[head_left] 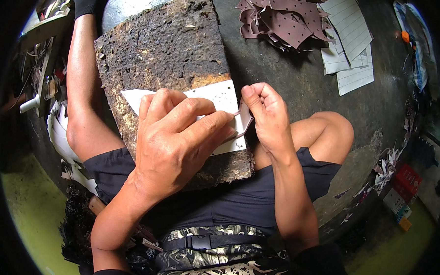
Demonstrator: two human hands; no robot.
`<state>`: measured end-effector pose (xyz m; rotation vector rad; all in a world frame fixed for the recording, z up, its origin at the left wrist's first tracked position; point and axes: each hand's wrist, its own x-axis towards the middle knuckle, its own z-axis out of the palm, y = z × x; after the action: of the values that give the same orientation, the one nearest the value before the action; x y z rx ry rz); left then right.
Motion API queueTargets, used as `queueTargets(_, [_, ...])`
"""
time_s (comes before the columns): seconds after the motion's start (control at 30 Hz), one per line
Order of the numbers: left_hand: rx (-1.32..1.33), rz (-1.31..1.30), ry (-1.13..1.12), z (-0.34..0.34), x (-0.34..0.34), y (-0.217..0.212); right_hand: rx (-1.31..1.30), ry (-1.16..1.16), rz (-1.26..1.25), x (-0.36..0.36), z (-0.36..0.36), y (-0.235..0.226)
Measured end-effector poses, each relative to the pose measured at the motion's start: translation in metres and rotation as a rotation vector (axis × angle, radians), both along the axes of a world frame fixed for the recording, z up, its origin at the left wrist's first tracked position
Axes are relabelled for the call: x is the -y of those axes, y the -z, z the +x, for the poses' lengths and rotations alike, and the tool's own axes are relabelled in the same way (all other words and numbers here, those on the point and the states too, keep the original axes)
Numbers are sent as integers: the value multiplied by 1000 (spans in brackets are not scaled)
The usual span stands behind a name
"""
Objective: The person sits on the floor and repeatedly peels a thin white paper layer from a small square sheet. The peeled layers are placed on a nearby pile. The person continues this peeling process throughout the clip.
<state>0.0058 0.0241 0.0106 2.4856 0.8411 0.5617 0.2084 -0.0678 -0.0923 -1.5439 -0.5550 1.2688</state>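
Observation:
A white sheet (pixel 214 92) with small dark holes lies on a thick, worn board (pixel 160 41) across my lap. On the sheet is a small pale piece with brown edges (pixel 246 120), curled up at its right end. My left hand (pixel 168 140) bends over the sheet, fingers closed, thumb and index fingertips pressed on the piece's left part. At the piece's raised end, my right hand (pixel 267 115) pinches with thumb against curled fingers. My left hand hides much of the sheet and the rest of the piece.
Beyond the board lies a pile of brown pieces with dark dots (pixel 289 17). Lined white sheets (pixel 351 50) are beside it. Scraps (pixel 388 167) and a red package (pixel 407 181) lie far right. A wooden frame (pixel 48 19) stands at the left, past my leg.

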Motion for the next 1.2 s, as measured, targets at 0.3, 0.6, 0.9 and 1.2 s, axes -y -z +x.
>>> queueTargets(0.3, [-12,31,32,2,-6,-5,70,-16,-21,-7,6,4])
queueTargets(0.6, [17,5,68,1,-11,-4,270,-48,-7,-20,9,-10])
queueTargets(0.9, [32,33,56,3,-4,1,262,55,-22,-26,14,-9])
queueTargets(1.2, [54,9,-45,6,12,2,-548,450,89,14,-24,-68])
